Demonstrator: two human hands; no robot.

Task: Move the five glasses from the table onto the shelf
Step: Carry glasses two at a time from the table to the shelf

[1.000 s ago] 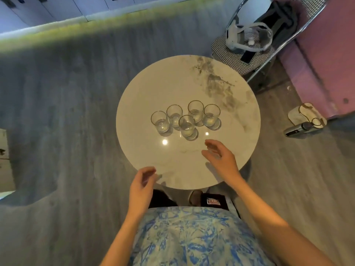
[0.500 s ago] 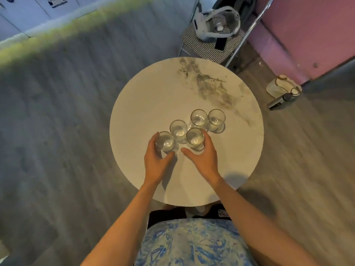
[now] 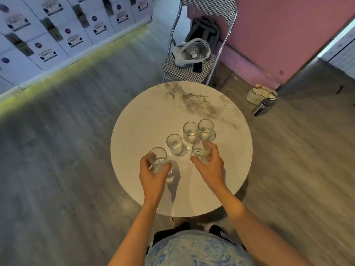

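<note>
Several clear glasses are on or just over a round marble table [image 3: 146, 116]. My left hand [image 3: 152, 174] grips the nearest left glass [image 3: 157, 158], fingers and thumb curled round it. My right hand [image 3: 210, 164] grips another glass [image 3: 200, 150] to the right of it. Between and behind them stands a third glass [image 3: 174, 144]. Two more glasses [image 3: 190, 132] [image 3: 205, 128] stand side by side further back. No shelf is in view.
A metal chair [image 3: 192, 73] with a white headset [image 3: 189, 53] and a phone stands behind the table. A pink wall is at the back right, with a small bag [image 3: 259, 94] and a bottle [image 3: 261, 107] on the floor. White cabinets line the back left.
Both hands reached forward from the table's near edge and closed round the two nearest glasses. The left glass now sits apart from the group, shifted toward me.
</note>
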